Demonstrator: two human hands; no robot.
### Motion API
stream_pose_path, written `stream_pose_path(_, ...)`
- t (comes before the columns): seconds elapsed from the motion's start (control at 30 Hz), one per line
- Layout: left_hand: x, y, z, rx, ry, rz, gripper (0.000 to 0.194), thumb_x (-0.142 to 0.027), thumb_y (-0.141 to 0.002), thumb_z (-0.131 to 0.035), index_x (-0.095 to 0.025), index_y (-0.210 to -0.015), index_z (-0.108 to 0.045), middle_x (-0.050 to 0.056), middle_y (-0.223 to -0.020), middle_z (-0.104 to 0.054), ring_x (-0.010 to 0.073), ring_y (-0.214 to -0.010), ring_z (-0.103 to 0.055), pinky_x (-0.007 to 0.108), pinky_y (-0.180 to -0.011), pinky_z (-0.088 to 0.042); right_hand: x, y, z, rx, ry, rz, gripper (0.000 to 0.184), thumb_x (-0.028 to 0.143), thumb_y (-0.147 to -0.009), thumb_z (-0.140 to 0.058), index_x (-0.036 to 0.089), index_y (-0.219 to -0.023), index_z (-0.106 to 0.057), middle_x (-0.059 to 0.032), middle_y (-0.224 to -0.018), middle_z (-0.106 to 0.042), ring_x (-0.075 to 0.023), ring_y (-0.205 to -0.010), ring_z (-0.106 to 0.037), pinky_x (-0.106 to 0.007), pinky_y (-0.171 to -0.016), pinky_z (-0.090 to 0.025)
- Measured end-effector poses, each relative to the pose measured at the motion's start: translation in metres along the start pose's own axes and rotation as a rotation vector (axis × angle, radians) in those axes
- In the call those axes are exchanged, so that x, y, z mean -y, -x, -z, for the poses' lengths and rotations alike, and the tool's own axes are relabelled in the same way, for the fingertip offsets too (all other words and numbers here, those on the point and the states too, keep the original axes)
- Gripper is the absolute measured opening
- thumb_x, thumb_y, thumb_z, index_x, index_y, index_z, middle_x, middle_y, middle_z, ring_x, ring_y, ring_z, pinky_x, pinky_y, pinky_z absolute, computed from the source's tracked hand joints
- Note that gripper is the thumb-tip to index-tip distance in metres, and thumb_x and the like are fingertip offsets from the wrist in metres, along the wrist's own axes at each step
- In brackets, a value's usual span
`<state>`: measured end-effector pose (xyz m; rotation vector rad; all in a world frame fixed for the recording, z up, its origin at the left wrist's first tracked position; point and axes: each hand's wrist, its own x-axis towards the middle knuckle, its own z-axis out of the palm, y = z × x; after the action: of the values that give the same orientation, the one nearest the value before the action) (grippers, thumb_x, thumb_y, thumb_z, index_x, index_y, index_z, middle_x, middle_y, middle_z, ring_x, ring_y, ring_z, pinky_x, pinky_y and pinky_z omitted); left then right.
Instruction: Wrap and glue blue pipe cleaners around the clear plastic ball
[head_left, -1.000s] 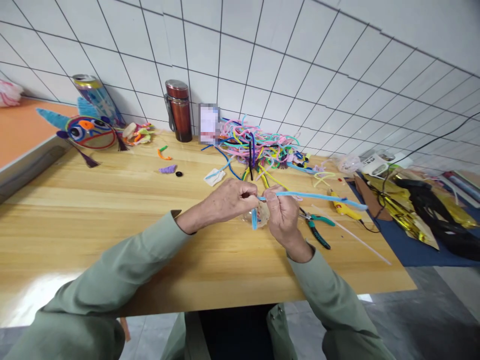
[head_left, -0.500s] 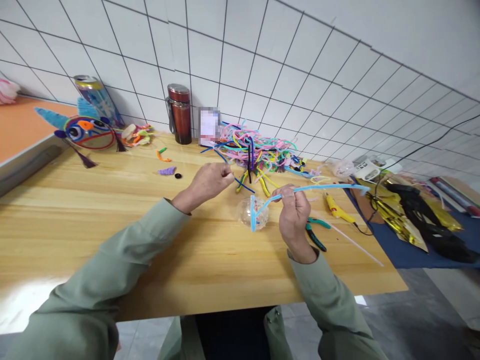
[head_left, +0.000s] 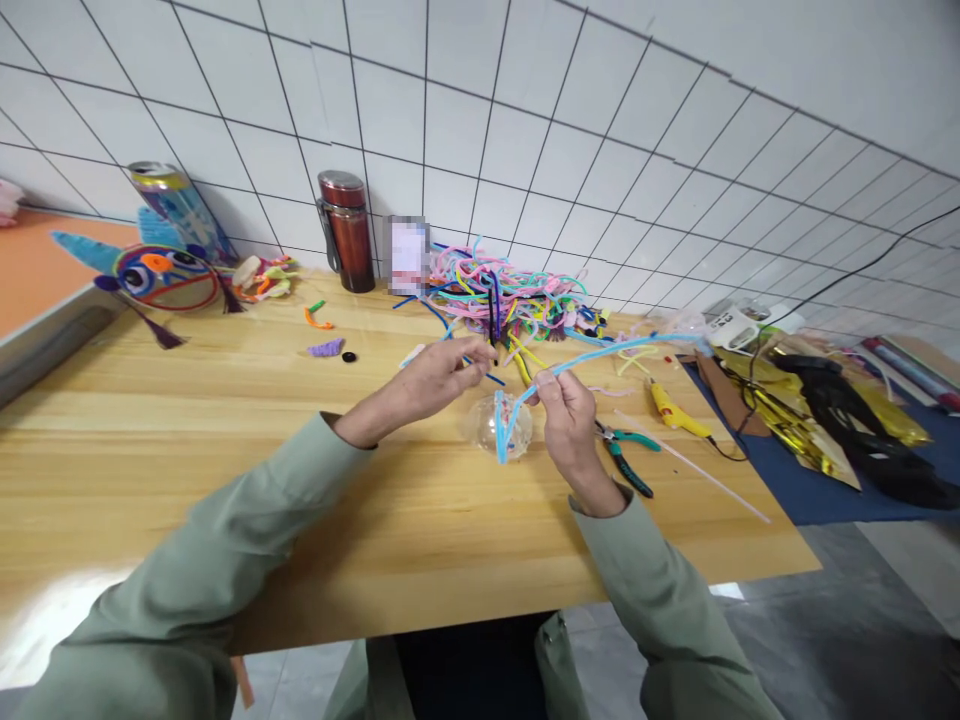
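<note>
My right hand (head_left: 570, 420) pinches a light blue pipe cleaner (head_left: 600, 352) between thumb and forefinger. Its long end stretches out to the right, and its left end is bent into a narrow V. That folded end hangs over a clear round plastic bowl (head_left: 484, 432) with small colored bits in it. My left hand (head_left: 444, 375) is held above the table to the left of the bend, fingers extended and apart, with nothing seen in them. Just behind it lies a small pale piece (head_left: 411, 355).
Tangled pipe cleaners (head_left: 510, 290) are heaped at the wall beside a phone (head_left: 409, 255) and a red flask (head_left: 347, 235). Teal-handled pliers (head_left: 626, 460) and a yellow glue gun (head_left: 675, 412) lie to the right. A pipe-cleaner face (head_left: 169, 278) leans against a can (head_left: 184, 205) on the left.
My left hand has uncurled from a pinch and moved right, closer to the right hand. The small pale piece now shows behind it. The pipe cleaner's long end has tilted upward.
</note>
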<state>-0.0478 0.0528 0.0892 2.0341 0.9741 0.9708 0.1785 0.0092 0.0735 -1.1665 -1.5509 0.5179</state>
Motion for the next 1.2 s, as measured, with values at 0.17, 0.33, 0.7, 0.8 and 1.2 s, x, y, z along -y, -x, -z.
stream_pose_path(0.17, -0.019, 0.007, -0.015, 0.265, 0.278, 0.021, 0.033, -0.049, -0.098, -0.069, -0.017, -0.104, -0.074, 0.003, -0.092, -0.076, 0.0157, -0.081, -0.065, 0.027, -0.074, -0.051, 0.003, 0.0, -0.003, 0.074, -0.008, 0.011, 0.044, 0.053, -0.102, -0.059, 0.025, -0.068, -0.053, 0.0032, -0.062, -0.057, -0.0155, -0.06, -0.051, -0.03, -0.06, -0.04)
stream_pose_path(0.33, -0.026, 0.009, -0.02, 0.258, 0.388, 0.031, 0.03, -0.046, -0.097, -0.066, -0.016, -0.093, -0.07, 0.0, -0.083, -0.069, 0.0143, -0.076, -0.06, 0.026, -0.072, -0.049, 0.007, -0.002, -0.001, 0.1, -0.121, 0.002, 0.047, 0.06, -0.102, -0.059, 0.025, -0.071, -0.056, 0.0021, -0.065, -0.058, -0.0163, -0.063, -0.053, -0.031, -0.062, -0.044)
stream_pose_path(0.7, -0.042, 0.015, -0.027, 0.092, 0.2, -0.034, 0.019, -0.033, -0.094, -0.065, -0.019, -0.082, -0.061, -0.005, -0.069, -0.055, 0.0107, -0.064, -0.05, 0.022, -0.06, -0.038, 0.013, 0.0, 0.001, 0.111, -0.065, 0.067, 0.039, 0.046, -0.101, -0.065, 0.024, -0.069, -0.055, 0.0049, -0.065, -0.05, -0.0138, -0.062, -0.044, -0.031, -0.064, -0.039)
stream_pose_path(0.8, -0.045, 0.016, -0.026, 0.069, 0.104, -0.039, 0.013, -0.023, -0.091, -0.065, -0.019, -0.08, -0.06, -0.006, -0.065, -0.054, 0.0097, -0.061, -0.049, 0.022, -0.06, -0.037, 0.015, 0.001, 0.001, 0.092, -0.037, 0.075, 0.042, 0.047, -0.1, -0.065, 0.024, -0.067, -0.053, 0.0054, -0.063, -0.048, -0.0134, -0.06, -0.041, -0.03, -0.061, -0.037)
stream_pose_path(1.2, -0.038, 0.017, -0.036, -0.018, -0.045, -0.141, 0.01, -0.014, -0.087, -0.063, -0.02, -0.081, -0.058, -0.005, -0.07, -0.06, 0.0093, -0.059, -0.049, 0.023, -0.061, -0.038, 0.01, 0.007, 0.0, 0.063, -0.002, 0.093, 0.041, 0.048, -0.101, -0.065, 0.024, -0.069, -0.058, 0.0039, -0.062, -0.055, -0.0144, -0.06, -0.048, -0.03, -0.061, -0.041)
